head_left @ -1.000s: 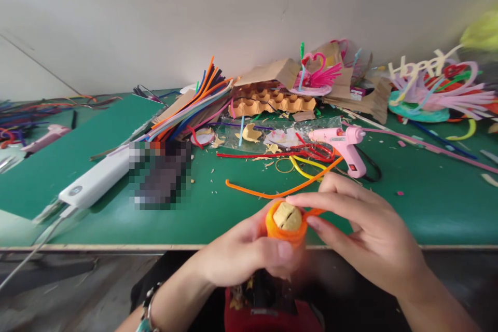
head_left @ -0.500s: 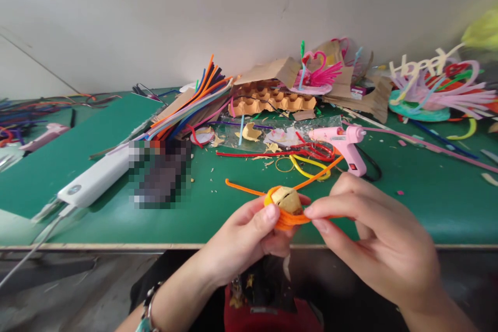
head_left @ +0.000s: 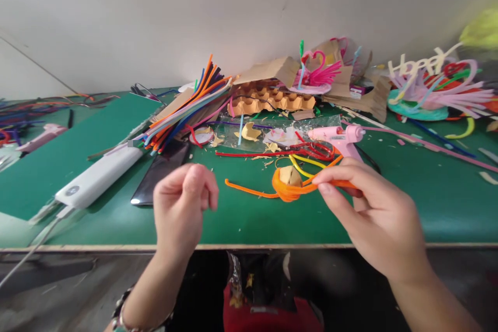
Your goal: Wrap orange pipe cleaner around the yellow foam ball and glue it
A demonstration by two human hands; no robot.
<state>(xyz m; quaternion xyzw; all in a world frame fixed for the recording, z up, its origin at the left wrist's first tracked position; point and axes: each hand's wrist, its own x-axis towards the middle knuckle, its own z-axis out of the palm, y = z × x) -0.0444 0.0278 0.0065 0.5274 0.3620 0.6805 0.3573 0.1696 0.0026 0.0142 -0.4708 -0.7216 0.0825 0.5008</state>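
Note:
A small tan cardboard piece [head_left: 289, 175], cut from egg-carton material by its look, is wrapped with fuzzy orange pipe cleaner [head_left: 287, 193]. One loose pipe-cleaner end stretches left over the green table and another slants up to the right. My right hand [head_left: 373, 212] pinches the pipe cleaner between thumb and forefinger, just right of the wrapped piece. My left hand [head_left: 181, 202] is raised to the left, apart from the piece, its fingers curled in with nothing visible in them. A pink glue gun [head_left: 338, 137] lies just beyond my right hand.
A white power bar [head_left: 97, 179] with a cable and a dark phone [head_left: 155, 176] lie left on the green table [head_left: 233, 228]. Colourful pipe cleaners [head_left: 190, 109], an egg carton [head_left: 268, 101], red scissors [head_left: 321, 150] and cardboard scraps are behind. A pink-and-teal pipe-cleaner craft [head_left: 424, 104] stands right.
My left hand has let go of the wrapped piece and moved left, curling its fingers. The piece has shifted slightly up and away, with my right hand still pinching the orange pipe cleaner.

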